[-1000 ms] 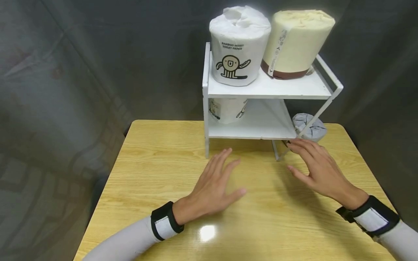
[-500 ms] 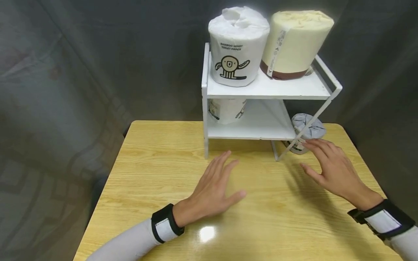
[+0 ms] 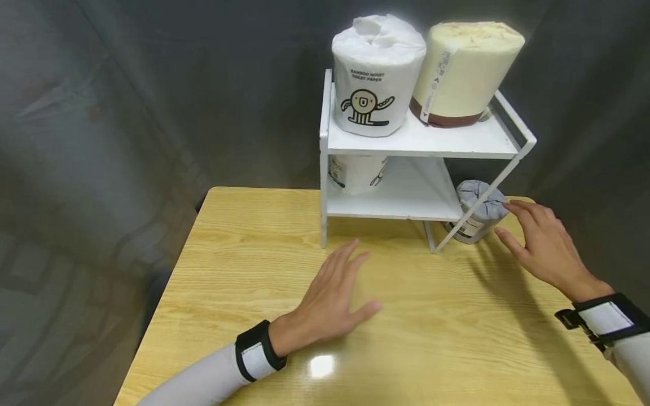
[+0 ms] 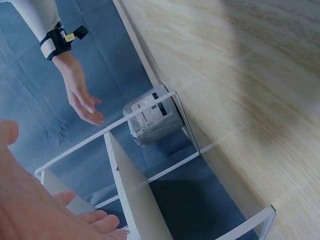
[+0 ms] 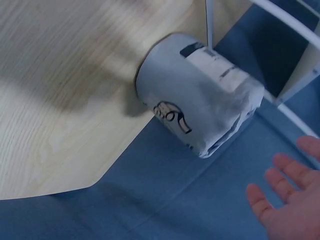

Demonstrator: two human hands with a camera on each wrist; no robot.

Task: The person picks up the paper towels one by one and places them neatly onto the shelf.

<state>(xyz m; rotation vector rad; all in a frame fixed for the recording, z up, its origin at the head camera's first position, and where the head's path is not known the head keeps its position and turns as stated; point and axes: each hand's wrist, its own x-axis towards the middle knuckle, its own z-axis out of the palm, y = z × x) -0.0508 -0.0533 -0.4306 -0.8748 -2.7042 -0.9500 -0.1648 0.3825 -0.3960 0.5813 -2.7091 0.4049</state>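
Observation:
My right hand [image 3: 548,242] hovers beside a grey-wrapped toilet paper roll [image 3: 488,217], its fingertips overlapping the wrapper's edge in the head view. In the right wrist view a gap shows between those fingers [image 5: 287,182] and the roll [image 5: 195,90]. The roll stands upright on the table, just right of a white two-tier rack [image 3: 413,194], partly behind its slanted leg. Over the middle of the table my left hand [image 3: 325,293] is held with fingers spread and nothing in it.
On the rack's top shelf stand a white-wrapped toilet paper roll [image 3: 378,73] and a cream roll [image 3: 462,79] with a brown base. Another white roll [image 3: 358,177] sits on the lower shelf, partly hidden. Dark curtain [image 3: 244,101] surrounds the wooden table [image 3: 244,254].
My right hand has moved right and somewhat away from me, from in front of the grey-wrapped roll to its right side, uncovering it. The left hand has stayed nearly still.

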